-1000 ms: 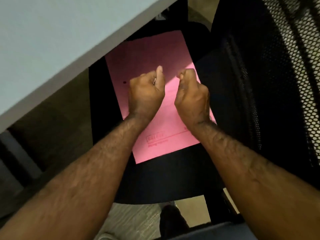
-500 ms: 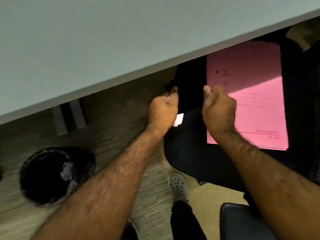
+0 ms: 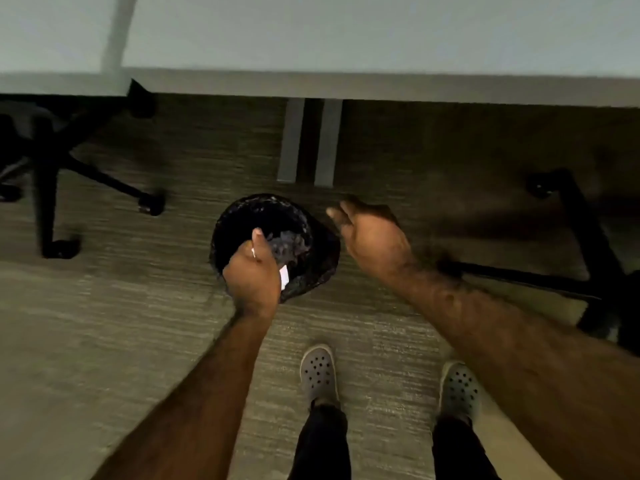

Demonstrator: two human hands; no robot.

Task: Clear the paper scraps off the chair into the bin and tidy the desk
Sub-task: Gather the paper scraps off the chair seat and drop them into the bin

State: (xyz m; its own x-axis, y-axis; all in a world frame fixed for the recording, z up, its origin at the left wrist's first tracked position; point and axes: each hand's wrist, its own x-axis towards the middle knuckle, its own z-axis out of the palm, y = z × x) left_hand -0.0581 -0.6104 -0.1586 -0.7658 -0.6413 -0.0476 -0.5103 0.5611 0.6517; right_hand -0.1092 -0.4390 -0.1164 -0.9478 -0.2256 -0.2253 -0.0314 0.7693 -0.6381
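The left hand [image 3: 254,278] is gripping a white paper scrap [image 3: 284,276] — the bin [image 3: 304,216] is lying just beyond its fingers. The right hand [image 3: 372,237] is hanging beside it — fingers loosely spread, empty.

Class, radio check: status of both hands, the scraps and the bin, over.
Left hand closed on white paper scrap, held over the bin. Right hand open, empty, beside the bin. Nothing blocking the drop.
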